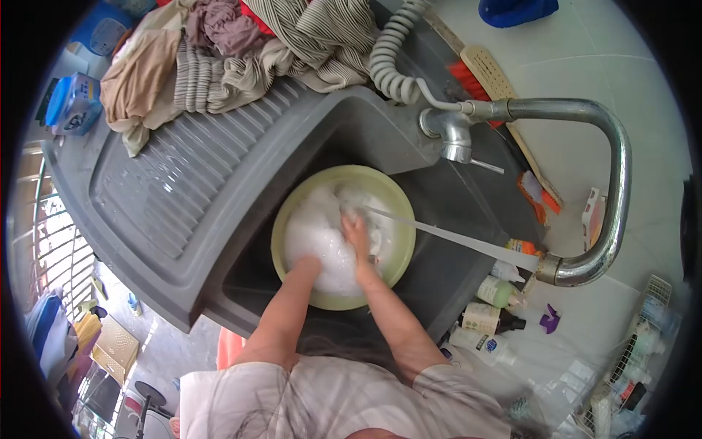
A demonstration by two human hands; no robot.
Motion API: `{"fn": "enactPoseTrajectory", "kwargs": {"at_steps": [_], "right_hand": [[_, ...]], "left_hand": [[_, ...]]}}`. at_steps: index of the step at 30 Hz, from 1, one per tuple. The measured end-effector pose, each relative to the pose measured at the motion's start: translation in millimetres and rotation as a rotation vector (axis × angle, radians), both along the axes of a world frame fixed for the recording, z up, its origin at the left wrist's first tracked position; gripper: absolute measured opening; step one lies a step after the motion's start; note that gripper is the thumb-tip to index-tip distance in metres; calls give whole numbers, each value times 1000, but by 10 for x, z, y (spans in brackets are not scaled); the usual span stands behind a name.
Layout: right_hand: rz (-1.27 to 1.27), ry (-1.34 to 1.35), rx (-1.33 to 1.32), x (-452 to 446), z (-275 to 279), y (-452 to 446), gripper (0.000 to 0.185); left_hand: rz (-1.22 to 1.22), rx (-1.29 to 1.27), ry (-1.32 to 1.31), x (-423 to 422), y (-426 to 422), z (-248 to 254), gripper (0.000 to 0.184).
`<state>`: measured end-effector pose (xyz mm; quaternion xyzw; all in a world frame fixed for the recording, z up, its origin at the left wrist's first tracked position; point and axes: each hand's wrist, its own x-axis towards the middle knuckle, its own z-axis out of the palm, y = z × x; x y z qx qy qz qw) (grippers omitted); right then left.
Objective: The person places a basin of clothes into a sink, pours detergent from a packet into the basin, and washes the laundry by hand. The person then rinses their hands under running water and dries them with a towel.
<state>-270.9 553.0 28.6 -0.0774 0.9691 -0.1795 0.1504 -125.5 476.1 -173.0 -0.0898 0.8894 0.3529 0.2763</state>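
A pale yellow-green basin [278,241] stands in the grey sink, filled with thick white suds [318,241]. My left forearm [281,314] reaches into it, and the hand is buried under the foam, so its fingers are hidden. My right hand [355,234] is partly above the suds near the basin's middle, fingers stretched forward, with no held thing visible. A stream of water [446,233] runs from the curved metal faucet [618,168] into the basin, close to the right fingertips. Whatever lies under the foam cannot be made out.
Crumpled clothes [241,58] lie on the ribbed drainboard [153,190], beside a blue-lidded tub [75,104]. A coiled hose [395,55] joins the tap [455,139]. Brushes [493,77] lie behind the sink. Several bottles [493,293] stand along its right side, near a wire basket [621,351].
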Motion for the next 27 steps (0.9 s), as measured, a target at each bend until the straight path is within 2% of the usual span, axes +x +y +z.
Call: {"fn": "enactPoseTrajectory", "kwargs": {"at_steps": [1,2,5,7,9,10,11,13,14,15,16,17,19,20,21,22,23,24,25,26,27], "right_hand": [[-321,-352,-202,133,67,-39,41],[-329,-352,-189,263,137,-51,41],[-115,-91,-302,625,287,-186,33],[-50,-5,-346,644,206,-325,31],[25,-25,-128,434,-2,-435,23],[66,-237,52,143,14,-491,20],[68,-233,43,-85,27,-481,20],[731,-284,588,-382,75,-395,31],[717,-286,578,-492,-499,-340,31],[398,-192,279,-523,-1040,-172,34],[78,-89,-9,-474,-1425,306,36],[65,-78,-8,-584,-894,473,36],[573,-240,384,-673,119,211,46],[460,-428,296,-740,198,304,51],[446,-423,293,-657,263,357,51],[349,-186,134,-494,324,423,56],[246,52,-19,-316,391,487,62],[218,120,181,-124,302,436,72],[197,129,183,15,302,327,72],[-59,43,54,111,299,185,72],[-314,-42,-83,187,309,70,72]], "left_hand": [[-42,-28,17,100,127,-248,53],[-84,-58,39,45,227,-510,53],[-218,-178,109,60,312,-1050,53],[-270,-226,131,29,227,-1029,53],[-147,-119,-73,-39,14,-354,54],[-83,-71,-171,-150,-93,44,54],[-17,-23,-267,-267,-242,593,55],[30,17,-366,-694,-477,1548,55],[-182,-172,-370,-857,-521,1892,57],[-394,-357,-368,-949,-574,2129,58],[-309,-368,-263,-981,-624,2257,63],[-319,-369,-249,-1063,-685,2341,63],[-413,-44,-428,-1207,-785,2455,76],[-419,-48,-422,-1178,-764,2391,76],[-241,114,-520,-1110,-705,2257,81],[-63,273,-612,-1093,-677,2277,86],[-81,267,-606,-1040,-624,2314,86],[33,221,-336,-1021,-552,2493,88],[143,176,-61,-987,-486,2621,89],[71,47,199,-892,-365,2436,87],[47,44,214,-886,-323,2273,87]]}}
